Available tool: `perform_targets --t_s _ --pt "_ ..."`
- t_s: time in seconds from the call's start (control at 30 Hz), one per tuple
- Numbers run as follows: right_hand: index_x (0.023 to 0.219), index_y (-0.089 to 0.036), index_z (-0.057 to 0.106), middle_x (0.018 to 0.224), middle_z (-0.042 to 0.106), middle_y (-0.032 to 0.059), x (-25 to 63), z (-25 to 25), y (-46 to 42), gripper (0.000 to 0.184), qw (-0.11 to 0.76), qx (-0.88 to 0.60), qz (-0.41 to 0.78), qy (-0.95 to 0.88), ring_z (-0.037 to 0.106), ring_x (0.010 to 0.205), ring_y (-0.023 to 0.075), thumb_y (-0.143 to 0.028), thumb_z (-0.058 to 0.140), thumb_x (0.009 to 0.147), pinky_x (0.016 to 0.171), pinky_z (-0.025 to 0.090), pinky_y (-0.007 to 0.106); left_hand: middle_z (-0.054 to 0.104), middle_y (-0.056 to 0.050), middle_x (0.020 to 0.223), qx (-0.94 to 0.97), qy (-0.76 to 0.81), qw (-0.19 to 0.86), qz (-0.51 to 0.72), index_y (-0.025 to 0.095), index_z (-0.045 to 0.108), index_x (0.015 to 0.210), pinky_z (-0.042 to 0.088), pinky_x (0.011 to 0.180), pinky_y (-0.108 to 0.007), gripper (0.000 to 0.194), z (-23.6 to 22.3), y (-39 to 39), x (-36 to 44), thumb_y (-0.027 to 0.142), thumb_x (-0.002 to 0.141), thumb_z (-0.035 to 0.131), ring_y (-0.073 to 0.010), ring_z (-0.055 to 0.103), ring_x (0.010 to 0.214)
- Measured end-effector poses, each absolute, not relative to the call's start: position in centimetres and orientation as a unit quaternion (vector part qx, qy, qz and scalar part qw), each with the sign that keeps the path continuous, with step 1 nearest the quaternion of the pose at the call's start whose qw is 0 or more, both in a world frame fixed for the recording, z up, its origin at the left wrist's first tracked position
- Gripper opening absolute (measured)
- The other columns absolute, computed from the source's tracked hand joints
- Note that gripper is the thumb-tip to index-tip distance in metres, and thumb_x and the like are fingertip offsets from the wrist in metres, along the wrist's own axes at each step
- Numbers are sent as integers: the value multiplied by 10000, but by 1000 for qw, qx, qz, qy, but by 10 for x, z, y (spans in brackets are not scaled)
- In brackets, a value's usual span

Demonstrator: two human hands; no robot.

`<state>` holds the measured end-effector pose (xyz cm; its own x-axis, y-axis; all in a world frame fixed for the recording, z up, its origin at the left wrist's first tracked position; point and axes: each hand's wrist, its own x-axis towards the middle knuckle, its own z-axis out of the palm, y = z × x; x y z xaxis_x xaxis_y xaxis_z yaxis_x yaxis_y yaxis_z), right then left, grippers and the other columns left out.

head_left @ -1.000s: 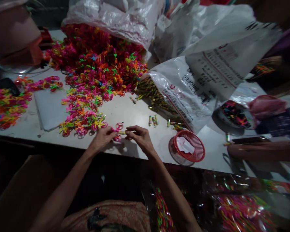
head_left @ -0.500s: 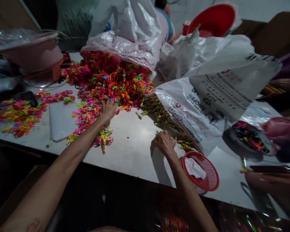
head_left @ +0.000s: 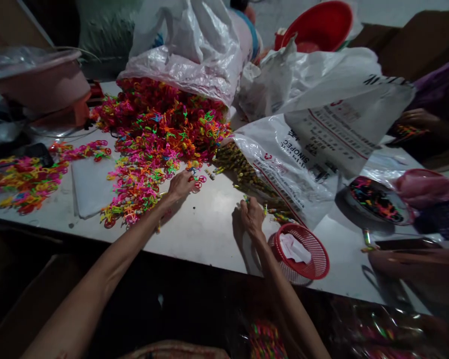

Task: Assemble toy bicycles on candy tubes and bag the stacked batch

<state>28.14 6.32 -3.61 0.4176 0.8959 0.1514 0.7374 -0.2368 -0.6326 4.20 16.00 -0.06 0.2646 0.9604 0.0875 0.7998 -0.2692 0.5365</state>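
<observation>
My left hand (head_left: 182, 184) is closed on a small plastic toy piece (head_left: 197, 182), pink and blue with round wheel-like rings, just above the white table (head_left: 205, 229). Beside that hand spreads a big heap of similar bright plastic pieces (head_left: 160, 129). To the right, my right hand (head_left: 252, 214) curls in a fist around a small patterned tube, whose ends poke out past the fingers. Close to it, a pile of gold-and-green small tubes (head_left: 232, 157) spills from a white printed sack (head_left: 299, 159).
A red mesh basket (head_left: 320, 259) with white paper inside stands by my right forearm. A flat white pad (head_left: 92, 187) lies left of the heap. Farther right are a bowl of pieces (head_left: 377, 199) and a co-worker's hand (head_left: 419, 119). A pink basin (head_left: 41, 80) stands at the back left.
My left hand has come off the heap, moving right and slightly towards me, with a plastic toy piece now in its fingers. My right hand stays near the tubes, its fingers more curled.
</observation>
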Motion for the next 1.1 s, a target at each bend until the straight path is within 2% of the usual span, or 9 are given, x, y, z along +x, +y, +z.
perform_targets --t_s 0.1,0.17,0.23,0.33,0.43,0.67,0.87,1.0,1.1 --pt "852 -187 558 572 482 -39 278 -31 56 259 472 -681 315 -464 454 521 128 -408 507 728 510 324 250 627 -61 926 706 579 236 332 165 647 788 446 768 -278 98 2 142 45 181 778 551 -170 580 867" --pt "901 -181 570 521 453 -72 271 -26 51 345 519 -622 415 -415 409 445 101 -426 566 657 446 292 229 614 -33 854 631 568 305 431 169 621 723 448 726 -258 24 5 133 46 191 730 617 -151 577 822" --pt "919 -173 576 502 460 -84 261 -19 48 393 540 -604 456 -368 384 404 83 -388 608 592 404 255 214 596 -4 745 539 548 409 491 168 589 704 444 646 -238 97 9 124 46 241 714 652 -129 577 722" --pt "887 -186 559 522 519 -77 246 -9 42 358 558 -595 479 -325 395 388 73 -304 624 556 379 241 201 593 18 639 397 495 575 516 161 567 779 402 513 -214 217 13 109 47 313 685 690 -104 565 553" --pt "786 -190 552 546 567 -50 234 -4 35 255 561 -564 524 -304 444 416 78 -276 632 560 389 284 202 639 1 653 322 460 661 497 154 569 851 393 468 -200 318 13 88 48 252 594 730 -108 591 525" --pt "775 -172 599 569 611 -19 222 0 26 289 547 -517 612 -244 474 470 83 -364 688 579 421 295 200 581 43 535 351 482 681 425 131 642 778 363 428 -194 288 -2 37 53 193 504 708 -68 490 425" --pt "1030 -185 633 614 642 -38 221 0 20 457 553 -539 572 -277 503 529 91 -280 700 589 460 326 201 635 -2 542 393 486 702 343 151 607 719 395 448 -220 208 -1 19 48 193 516 627 -104 535 438" --pt "859 -184 653 635 619 -47 223 -6 17 343 547 -495 637 -224 533 545 86 -206 737 527 489 396 202 540 56 431 427 510 673 324 171 577 710 339 398 -210 229 -3 19 48 162 484 542 -100 474 375" --pt "725 -183 621 593 609 -20 224 -11 19 218 542 -491 660 -176 550 546 106 -320 748 613 523 452 232 499 75 449 423 507 674 330 165 572 673 297 397 -190 187 -6 17 52 159 486 571 -64 421 390"
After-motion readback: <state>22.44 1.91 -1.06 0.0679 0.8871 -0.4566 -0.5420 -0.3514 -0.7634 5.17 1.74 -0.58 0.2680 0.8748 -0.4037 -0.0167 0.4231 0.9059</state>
